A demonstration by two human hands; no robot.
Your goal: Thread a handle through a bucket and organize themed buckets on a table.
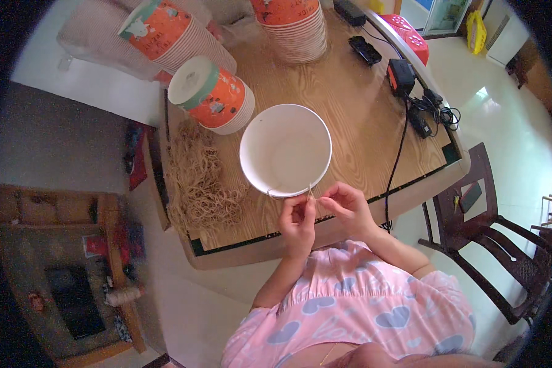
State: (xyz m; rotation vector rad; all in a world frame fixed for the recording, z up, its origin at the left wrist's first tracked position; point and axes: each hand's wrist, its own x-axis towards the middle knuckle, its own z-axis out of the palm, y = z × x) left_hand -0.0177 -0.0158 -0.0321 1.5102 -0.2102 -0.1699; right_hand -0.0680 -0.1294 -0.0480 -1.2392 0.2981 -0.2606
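A white paper bowl stands open side up on the wooden counter. At its near rim both hands meet: the left hand and the right hand each pinch a thin rubber band that loops over the bowl's edge. A heap of tan rubber bands lies to the left of the bowl. Behind it, a stack of orange printed bowls lies on its side, with two more stacks farther back. Black chargers and cables sit at the counter's right edge.
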